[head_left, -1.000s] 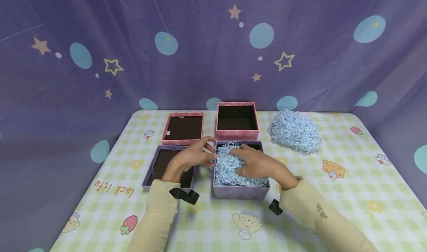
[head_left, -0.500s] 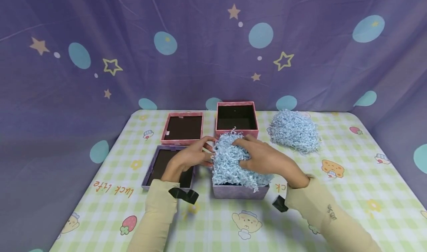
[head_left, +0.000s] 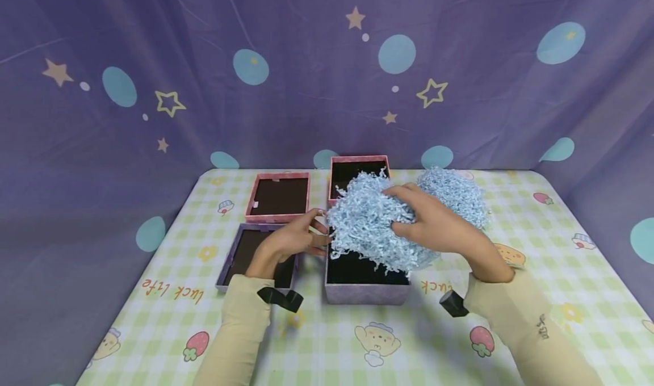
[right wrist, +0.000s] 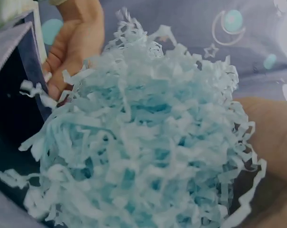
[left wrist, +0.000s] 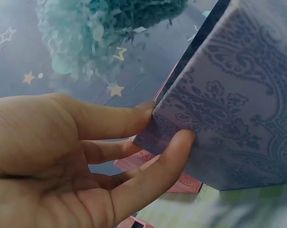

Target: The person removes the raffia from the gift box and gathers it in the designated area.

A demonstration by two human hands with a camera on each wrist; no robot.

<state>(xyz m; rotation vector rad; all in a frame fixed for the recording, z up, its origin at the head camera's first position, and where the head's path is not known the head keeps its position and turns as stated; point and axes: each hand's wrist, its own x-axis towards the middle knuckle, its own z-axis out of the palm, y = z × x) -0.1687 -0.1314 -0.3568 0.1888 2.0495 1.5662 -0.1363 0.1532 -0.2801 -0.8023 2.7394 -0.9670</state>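
Note:
My right hand (head_left: 439, 221) holds a large clump of light blue shredded paper (head_left: 368, 218) above the purple box (head_left: 367, 294). The box is dark inside, and its front part shows below the clump. In the right wrist view, the shredded paper (right wrist: 143, 137) fills the middle and hides most of the fingers. My left hand (head_left: 293, 241) grips the purple box at its far left corner. The left wrist view has the thumb pressed on the patterned wall of the box (left wrist: 238, 104), with the index fingertip at its top edge.
A purple lid (head_left: 247, 255) lies inside up, left of the purple box and partly under my left forearm. Behind it is a pink lid (head_left: 281, 198). An open pink box (head_left: 352, 173) stands at the back, beside another heap of shredded paper (head_left: 457, 196).
My right hand has lifted the shredded paper out of the purple box, moving up and to the right. The box's dark interior now shows. My left hand stays at the corner.

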